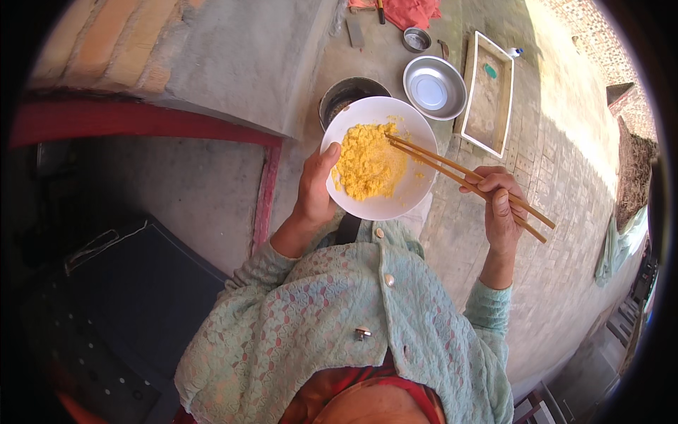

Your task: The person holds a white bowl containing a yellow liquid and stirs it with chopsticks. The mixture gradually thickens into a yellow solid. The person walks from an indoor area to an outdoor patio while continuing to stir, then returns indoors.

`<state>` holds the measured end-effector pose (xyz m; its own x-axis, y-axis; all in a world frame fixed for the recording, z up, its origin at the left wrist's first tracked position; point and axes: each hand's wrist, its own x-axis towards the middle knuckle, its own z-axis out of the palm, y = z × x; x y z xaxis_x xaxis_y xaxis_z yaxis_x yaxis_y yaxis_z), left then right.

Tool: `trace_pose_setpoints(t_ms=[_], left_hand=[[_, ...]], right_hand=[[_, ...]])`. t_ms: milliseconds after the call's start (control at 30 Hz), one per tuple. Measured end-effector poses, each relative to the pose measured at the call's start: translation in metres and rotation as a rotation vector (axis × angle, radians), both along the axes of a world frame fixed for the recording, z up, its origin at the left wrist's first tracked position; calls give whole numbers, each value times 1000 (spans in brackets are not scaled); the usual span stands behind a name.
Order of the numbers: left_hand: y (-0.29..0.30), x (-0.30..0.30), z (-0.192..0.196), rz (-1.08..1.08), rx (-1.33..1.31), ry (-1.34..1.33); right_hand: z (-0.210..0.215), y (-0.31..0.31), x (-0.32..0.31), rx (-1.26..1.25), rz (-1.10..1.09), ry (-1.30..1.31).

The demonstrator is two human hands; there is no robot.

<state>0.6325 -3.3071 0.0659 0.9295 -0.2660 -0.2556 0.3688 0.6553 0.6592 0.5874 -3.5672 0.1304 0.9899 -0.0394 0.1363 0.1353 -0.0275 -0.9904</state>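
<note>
My left hand point(315, 187) grips the left rim of a white bowl point(414, 196), its thumb over the edge and the other fingers hidden beneath. Crumbly yellow food, like scrambled egg point(367, 162), covers the left and middle of the bowl's inside. Closed around a pair of wooden chopsticks point(459, 169) is my right hand point(500, 201), to the right of the bowl. The chopstick tips touch the upper part of the yellow food, and their thick ends stick out past my hand.
Behind the bowl stands a dark pot point(353, 88), partly covered by it. Farther back are a metal basin point(435, 87), a small metal bowl point(417, 40) and a white-rimmed rectangular tray point(486, 95). A red-framed doorway point(265, 198) and a concrete wall point(233, 56) rise on the left.
</note>
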Motion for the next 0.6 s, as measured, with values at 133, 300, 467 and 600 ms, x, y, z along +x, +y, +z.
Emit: trace_pose_setpoints(t_ms=[133,300,467,600], left_hand=[[0,0,4,0,15,3],[3,-1,3,5,41,-5],[2,-2,5,-4,76,-35],[1,-1,4,-9,76,-38]], right_hand=[[-18,17,-5,150,126,34],[-8,-11,-5,53,306,-12],[11,-25,0,-41,44,-20],[13,-23,1,-70,141,24]])
